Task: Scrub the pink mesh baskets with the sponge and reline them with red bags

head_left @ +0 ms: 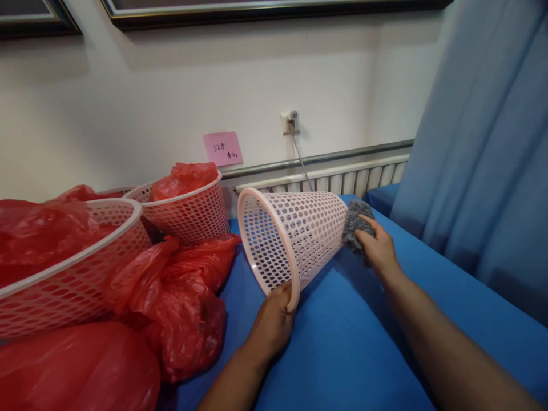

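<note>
A pale pink perforated plastic wastebasket (314,220) is tipped on its side above the blue surface (338,342), its mouth toward the left. My left hand (276,317) grips the lower part of its rim, with the fingers partly hidden inside. In my right hand (379,245) is a grey fuzzy cloth (359,225), pressed against the basket's base at the right end. The base itself is hidden behind the cloth.
Left of me stand more wastebaskets (192,208) lined with red plastic bags. Red bags (184,308) also lie on the blue surface beside them. A radiator (349,180), a pipe and a wall socket (290,123) are behind; a blue curtain (479,142) hangs at right.
</note>
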### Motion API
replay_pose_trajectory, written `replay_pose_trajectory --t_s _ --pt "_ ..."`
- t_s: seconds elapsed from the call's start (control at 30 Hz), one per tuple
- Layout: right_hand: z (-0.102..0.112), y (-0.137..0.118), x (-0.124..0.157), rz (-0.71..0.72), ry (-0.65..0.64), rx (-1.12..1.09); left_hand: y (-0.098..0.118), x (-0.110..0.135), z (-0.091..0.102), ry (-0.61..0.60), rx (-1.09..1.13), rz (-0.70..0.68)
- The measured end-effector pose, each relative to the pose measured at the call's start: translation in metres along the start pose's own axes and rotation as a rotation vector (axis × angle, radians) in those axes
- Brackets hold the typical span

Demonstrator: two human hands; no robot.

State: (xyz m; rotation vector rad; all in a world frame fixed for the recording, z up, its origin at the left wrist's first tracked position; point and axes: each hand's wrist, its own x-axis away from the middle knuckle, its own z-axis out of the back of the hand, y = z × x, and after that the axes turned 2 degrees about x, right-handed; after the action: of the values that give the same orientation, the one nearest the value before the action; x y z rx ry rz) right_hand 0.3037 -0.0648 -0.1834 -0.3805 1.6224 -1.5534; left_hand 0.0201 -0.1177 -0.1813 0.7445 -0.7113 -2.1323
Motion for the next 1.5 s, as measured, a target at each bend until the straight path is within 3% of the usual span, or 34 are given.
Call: replay_pose_trajectory --t_s 0.07,0.13,0.23,0.3,0.4,0.47,0.57,0.7,0.77,0.8,0.87,0.93,1.07,1.13,1.2,1.27,1.4,1.47,1.5 --pt "0.003 -0.001 -0.004 -0.006 0.031 0.010 -0.006 -0.001 -0.001 -0.039 -0.086 -0.003" --pt "0.008 -0.017 0.011 0.228 -0.042 0.028 -0.011 -0.001 -0.002 -0.058 -0.184 0.025" --pt "0.016 -0.054 0.049 0.659 -0.328 -0.008 -0.011 0.000 -0.004 -0.044 -0.244 0.079" --pt "0.020 -0.072 0.071 0.816 -0.513 -0.078 -0.003 0.002 -0.006 0.009 -0.139 0.087" --pt "0.019 -0.082 0.088 0.877 -0.658 -0.169 0.015 0.005 -0.007 0.128 0.220 0.095" --pt "0.014 -0.078 0.089 0.851 -0.661 -0.183 0.026 0.006 -0.007 0.201 0.405 0.106" --pt "0.004 -0.056 0.071 0.663 -0.451 -0.106 0.034 0.007 -0.006 0.265 0.473 0.099" --pt "-0.004 -0.011 0.020 0.097 -0.033 -0.004 0.025 0.009 -0.004 0.230 0.366 0.086" --pt "-0.003 0.008 -0.003 -0.180 -0.002 -0.046 0.017 0.010 -0.005 0.186 0.274 0.073" --pt "-0.003 0.013 -0.009 -0.236 -0.010 -0.061 0.013 0.010 -0.005 0.162 0.235 0.065" --pt "-0.002 0.011 -0.007 -0.137 -0.051 -0.054 0.006 0.008 -0.005 0.130 0.182 0.048" --pt "-0.002 -0.003 0.013 0.149 -0.149 -0.022 0.002 0.004 -0.005 0.127 0.164 0.035" --pt "0.000 -0.046 0.075 0.712 -0.581 -0.121 0.001 0.000 -0.002 0.120 0.219 0.027" --pt "-0.002 -0.056 0.092 0.795 -0.698 -0.182 0.001 -0.001 0.001 0.100 0.243 0.039" --pt "-0.005 -0.052 0.089 0.735 -0.626 -0.188 0.000 0.000 0.003 0.098 0.222 0.038" --pt "-0.009 -0.038 0.068 0.569 -0.417 -0.144 -0.001 0.000 0.005 0.108 0.178 0.021" --pt "-0.008 -0.005 0.014 0.015 -0.030 -0.119 0.003 0.000 0.006 0.056 0.143 0.025" --pt "-0.004 0.001 0.000 -0.158 0.039 -0.146 0.005 -0.001 0.005 0.003 0.126 0.023" --pt "-0.002 0.000 0.000 -0.155 0.042 -0.145 0.005 -0.001 0.005 -0.016 0.109 0.016"
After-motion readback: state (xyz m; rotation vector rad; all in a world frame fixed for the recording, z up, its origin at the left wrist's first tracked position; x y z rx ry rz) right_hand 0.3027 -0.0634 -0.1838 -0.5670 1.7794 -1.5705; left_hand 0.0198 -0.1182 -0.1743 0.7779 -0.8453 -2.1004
